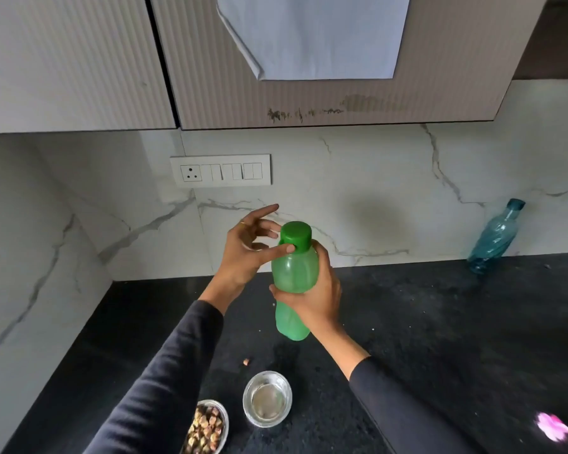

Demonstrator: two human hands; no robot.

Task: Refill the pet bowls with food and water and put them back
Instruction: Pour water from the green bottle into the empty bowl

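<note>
My right hand [312, 296] grips a green plastic bottle [294, 276] around its middle and holds it upright above the black counter [440, 322]. The bottle's dark green cap [295, 236] is on. My left hand [250, 247] is at the cap: the thumb presses on the cap's lower edge while the fingers spread straight behind it. Below the bottle stands a small steel bowl [267, 398] with a little clear liquid in it. To its left, partly hidden by my left sleeve, a second steel bowl [207, 427] holds brown pet food.
A blue plastic bottle [494, 237] leans against the marble wall at the far right. A switch panel [221, 170] sits on the wall under the upper cabinets. A crumb [247, 362] lies on the counter, and a pink spot [553, 425] shows at bottom right.
</note>
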